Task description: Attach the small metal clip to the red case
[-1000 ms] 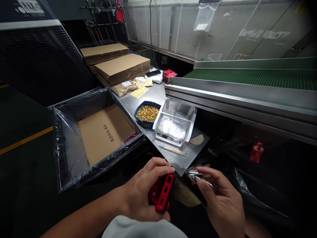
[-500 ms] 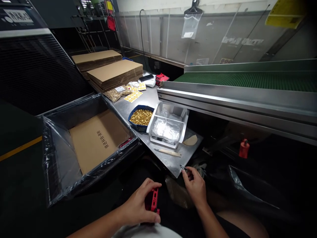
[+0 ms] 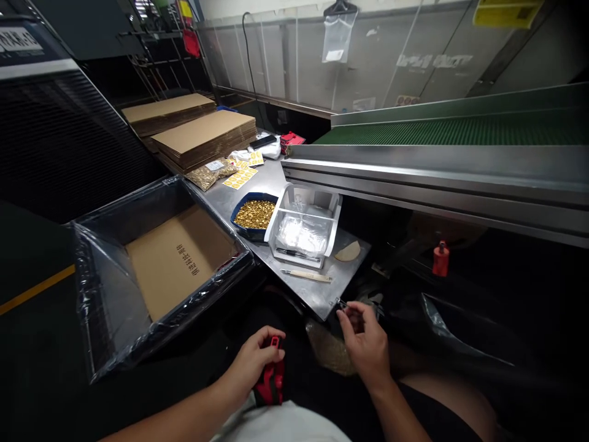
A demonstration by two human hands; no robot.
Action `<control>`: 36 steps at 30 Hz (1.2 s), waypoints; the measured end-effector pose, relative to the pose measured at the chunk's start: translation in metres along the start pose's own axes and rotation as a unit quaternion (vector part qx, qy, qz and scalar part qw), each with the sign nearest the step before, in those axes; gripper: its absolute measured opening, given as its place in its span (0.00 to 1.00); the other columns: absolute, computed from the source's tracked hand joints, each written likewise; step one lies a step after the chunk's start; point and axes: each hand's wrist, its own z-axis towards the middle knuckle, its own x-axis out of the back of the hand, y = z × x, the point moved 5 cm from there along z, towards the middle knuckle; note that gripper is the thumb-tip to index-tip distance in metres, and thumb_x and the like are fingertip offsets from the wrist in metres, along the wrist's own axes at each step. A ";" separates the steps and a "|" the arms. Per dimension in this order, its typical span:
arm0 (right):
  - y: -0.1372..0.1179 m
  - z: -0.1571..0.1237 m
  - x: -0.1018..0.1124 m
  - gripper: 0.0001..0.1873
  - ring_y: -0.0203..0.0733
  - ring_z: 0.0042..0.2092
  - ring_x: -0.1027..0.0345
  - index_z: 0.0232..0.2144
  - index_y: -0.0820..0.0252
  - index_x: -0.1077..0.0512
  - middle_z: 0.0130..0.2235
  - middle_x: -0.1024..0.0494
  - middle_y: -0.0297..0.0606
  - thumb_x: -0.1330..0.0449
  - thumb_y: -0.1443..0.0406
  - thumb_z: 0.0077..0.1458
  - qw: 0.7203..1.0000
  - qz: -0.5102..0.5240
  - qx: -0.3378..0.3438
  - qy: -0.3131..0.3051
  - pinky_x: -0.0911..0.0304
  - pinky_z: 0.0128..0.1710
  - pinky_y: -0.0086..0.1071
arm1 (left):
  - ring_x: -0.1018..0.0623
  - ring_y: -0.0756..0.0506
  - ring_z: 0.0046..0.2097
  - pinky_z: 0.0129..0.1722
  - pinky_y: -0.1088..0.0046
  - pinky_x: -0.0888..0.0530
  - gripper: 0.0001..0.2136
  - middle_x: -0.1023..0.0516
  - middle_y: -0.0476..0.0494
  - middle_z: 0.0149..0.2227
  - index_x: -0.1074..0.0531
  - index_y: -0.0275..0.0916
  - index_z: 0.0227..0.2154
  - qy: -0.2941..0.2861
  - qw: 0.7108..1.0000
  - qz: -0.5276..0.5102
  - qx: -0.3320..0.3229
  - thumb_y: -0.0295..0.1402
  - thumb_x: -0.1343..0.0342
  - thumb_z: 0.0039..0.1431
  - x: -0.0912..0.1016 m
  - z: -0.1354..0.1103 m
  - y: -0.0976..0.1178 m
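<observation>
Turned since half a second ago, the red piece (image 3: pixel 267 390) now shows mostly below the left hand (image 3: pixel 251 362), whose thumb and fingers have come in from a wide spread. The right hand (image 3: pixel 365 344) is by the same table corner as before. Across my feed, the green conveyor (image 3: pixel 437 132) runs off at two o'clock. I have the plastic-lined crate (image 3: pixel 184 310) between eight and nine, cardboard inside it, and the metal table (image 3: pixel 317 298) through the middle. Stacked cardboard (image 3: pixel 205 132) sits at ten, and the white bin (image 3: pixel 298 261) close to centre with clear bags (image 3: pixel 301 232) in it. At the bin's nine o'clock, just beside it, is the blue tray (image 3: pixel 252 234) of gold bits (image 3: pixel 254 215); a packed bag (image 3: pixel 211 174) lies farther out at ten. A pale tool (image 3: pixel 306 276) lies at six, below the bin. Near six, slightly toward seven, I see the left hand pinching the red piece at its top end. At five, the right thumb and fingers pinch a small metal piece (image 3: pixel 341 303), too blurred for me to identify; I cannot tell whether it touches the table.
</observation>
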 end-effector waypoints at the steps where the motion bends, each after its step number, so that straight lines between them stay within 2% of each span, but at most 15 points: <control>1: -0.005 0.000 0.004 0.19 0.42 0.39 0.26 0.47 0.56 0.32 0.39 0.22 0.39 0.39 0.55 0.57 0.999 0.018 0.011 0.029 0.30 0.40 0.35 | 0.31 0.51 0.27 0.26 0.77 0.36 0.13 0.31 0.52 0.25 0.29 0.38 0.36 0.008 1.000 0.003 -0.010 0.36 0.39 0.46 0.000 0.003 0.002; 3: -0.005 -0.001 0.006 0.18 0.42 0.39 0.26 0.47 0.57 0.31 0.39 0.22 0.40 0.39 0.56 0.57 0.999 0.021 0.024 0.043 0.30 0.41 0.36 | 0.30 0.52 0.27 0.27 0.78 0.36 0.13 0.26 0.49 0.28 0.31 0.37 0.28 0.018 0.999 0.005 -0.030 0.42 0.38 0.51 0.002 0.008 0.005; 5: 0.011 -0.004 -0.003 0.15 0.44 0.36 0.26 0.42 0.58 0.30 0.35 0.21 0.39 0.40 0.55 0.57 1.000 -0.011 0.011 -0.010 0.30 0.38 0.37 | 0.26 0.51 0.31 0.31 0.78 0.32 0.18 0.22 0.45 0.32 0.34 0.37 0.25 0.003 0.999 0.006 -0.044 0.47 0.39 0.54 0.003 0.013 0.009; 7: 0.035 -0.012 -0.012 0.14 0.45 0.33 0.26 0.38 0.58 0.29 0.32 0.21 0.38 0.41 0.54 0.56 0.997 -0.038 -0.020 -0.063 0.30 0.35 0.37 | 0.23 0.47 0.36 0.36 0.75 0.29 0.21 0.20 0.39 0.36 0.31 0.36 0.27 -0.048 0.998 0.012 -0.046 0.52 0.42 0.56 0.004 0.014 0.012; 10: 0.063 -0.028 -0.019 0.17 0.45 0.30 0.27 0.39 0.58 0.29 0.32 0.20 0.39 0.42 0.52 0.56 0.995 -0.015 -0.071 -0.071 0.31 0.32 0.37 | 0.22 0.45 0.37 0.39 0.71 0.28 0.23 0.19 0.33 0.41 0.27 0.33 0.37 -0.132 0.989 0.050 -0.051 0.52 0.41 0.56 0.012 0.008 0.019; 13: 0.069 -0.039 -0.024 0.20 0.44 0.28 0.28 0.37 0.58 0.29 0.29 0.21 0.38 0.41 0.48 0.54 0.987 0.044 -0.121 -0.091 0.32 0.28 0.35 | 0.23 0.45 0.37 0.38 0.71 0.29 0.22 0.19 0.37 0.40 0.26 0.34 0.42 -0.138 0.981 0.118 -0.073 0.48 0.37 0.55 0.025 0.001 0.029; 15: 0.064 -0.040 -0.024 0.21 0.44 0.27 0.28 0.36 0.58 0.30 0.28 0.22 0.38 0.42 0.46 0.54 0.980 0.080 -0.150 -0.104 0.32 0.28 0.35 | 0.25 0.47 0.33 0.34 0.73 0.32 0.20 0.20 0.42 0.34 0.25 0.35 0.40 -0.114 0.974 0.171 -0.095 0.46 0.36 0.54 0.029 -0.001 0.036; 18: 0.048 -0.033 -0.019 0.22 0.42 0.27 0.28 0.37 0.57 0.32 0.30 0.22 0.37 0.48 0.45 0.58 0.975 0.099 -0.164 -0.111 0.32 0.29 0.35 | 0.31 0.49 0.30 0.30 0.73 0.39 0.14 0.24 0.47 0.28 0.22 0.36 0.32 -0.079 0.958 0.231 -0.151 0.43 0.32 0.51 0.026 0.001 0.043; 20: 0.035 -0.025 -0.013 0.21 0.41 0.28 0.28 0.40 0.56 0.34 0.31 0.22 0.37 0.52 0.46 0.61 0.983 0.082 -0.142 -0.088 0.32 0.30 0.34 | 0.34 0.49 0.31 0.32 0.72 0.40 0.13 0.27 0.49 0.27 0.23 0.37 0.25 -0.060 0.953 0.231 -0.188 0.43 0.33 0.50 0.021 0.005 0.041; 23: 0.022 -0.016 -0.007 0.20 0.44 0.35 0.26 0.44 0.56 0.34 0.37 0.21 0.40 0.53 0.50 0.63 0.998 -0.007 -0.057 -0.035 0.32 0.37 0.36 | 0.36 0.49 0.30 0.34 0.72 0.40 0.18 0.32 0.50 0.24 0.30 0.37 0.20 -0.037 0.964 0.164 -0.205 0.46 0.36 0.54 0.016 0.014 0.030; 25: 0.020 -0.014 -0.013 0.17 0.47 0.39 0.25 0.43 0.56 0.33 0.39 0.21 0.41 0.51 0.52 0.63 0.994 -0.094 -0.005 -0.056 0.32 0.39 0.38 | 0.32 0.48 0.32 0.36 0.73 0.37 0.17 0.29 0.49 0.27 0.29 0.37 0.24 -0.065 0.979 0.095 -0.168 0.48 0.38 0.54 0.012 0.019 0.019; 27: 0.024 -0.016 -0.022 0.15 0.48 0.38 0.24 0.41 0.56 0.32 0.37 0.21 0.40 0.49 0.53 0.62 0.984 -0.146 0.003 -0.101 0.33 0.37 0.38 | 0.25 0.43 0.38 0.41 0.68 0.31 0.18 0.23 0.42 0.36 0.26 0.37 0.35 -0.142 0.986 0.028 -0.082 0.49 0.40 0.54 0.004 0.020 0.006; 30: 0.020 -0.022 -0.025 0.16 0.45 0.36 0.25 0.41 0.56 0.32 0.34 0.21 0.37 0.48 0.52 0.61 0.986 -0.110 -0.030 -0.124 0.33 0.37 0.36 | 0.20 0.34 0.43 0.45 0.57 0.27 0.26 0.21 0.30 0.42 0.27 0.32 0.45 -0.230 0.971 -0.047 0.046 0.52 0.45 0.57 -0.006 0.015 -0.002; 32: 0.002 -0.027 -0.023 0.17 0.42 0.34 0.27 0.41 0.55 0.30 0.34 0.21 0.36 0.46 0.50 0.60 0.989 -0.062 -0.042 -0.128 0.33 0.37 0.35 | 0.20 0.37 0.40 0.43 0.60 0.26 0.28 0.21 0.31 0.40 0.26 0.32 0.46 -0.219 0.969 -0.090 0.068 0.55 0.49 0.60 -0.007 0.013 0.002; 36: -0.056 -0.034 -0.018 0.16 0.37 0.29 0.31 0.42 0.52 0.29 0.32 0.23 0.31 0.43 0.50 0.59 0.985 -0.005 -0.019 -0.172 0.35 0.32 0.32 | 0.21 0.44 0.40 0.43 0.68 0.26 0.32 0.22 0.38 0.42 0.27 0.35 0.49 -0.157 0.972 -0.170 0.033 0.59 0.57 0.62 -0.008 0.011 0.022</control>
